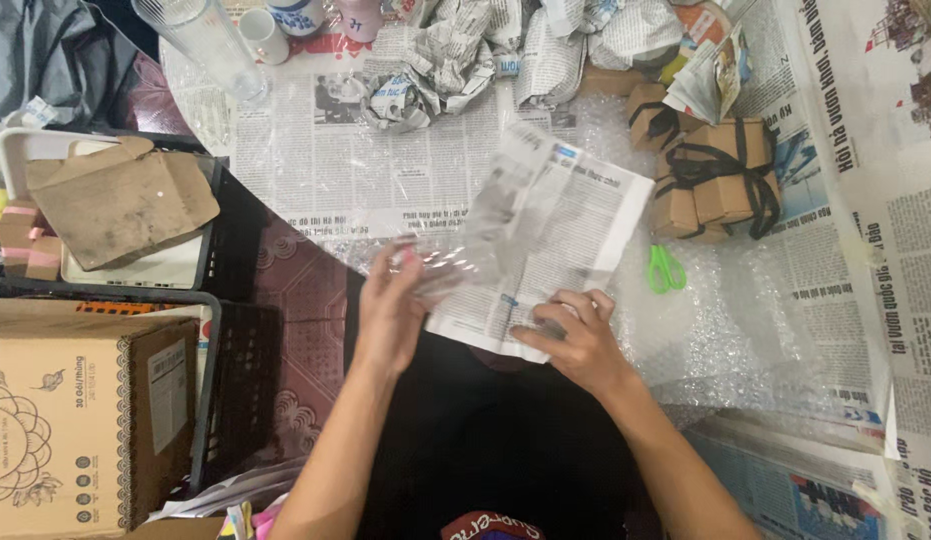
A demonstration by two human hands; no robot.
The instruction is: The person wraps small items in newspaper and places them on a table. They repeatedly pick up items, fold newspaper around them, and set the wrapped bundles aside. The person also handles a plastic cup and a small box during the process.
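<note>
**Wrapping at a paper-covered table**

Left hand (390, 310) at the near table edge, fingers curled against a blurred clear glass item (440, 270) lying on a loose printed newspaper sheet (550, 235). Right hand (570, 340) flat on that sheet's near corner, fingers spread apart. Round table (315, 160) covered in newspaper, bubble wrap (725, 320) to the right. Green-handled scissors (665, 270) just right of the sheet; brown ribboned cardboard boxes (715, 180) beyond. Crumpled newspaper bundles (455, 60) and a tall clear glass (210, 45) far off. Large printed carton (80, 430) near left, on the floor.
</note>
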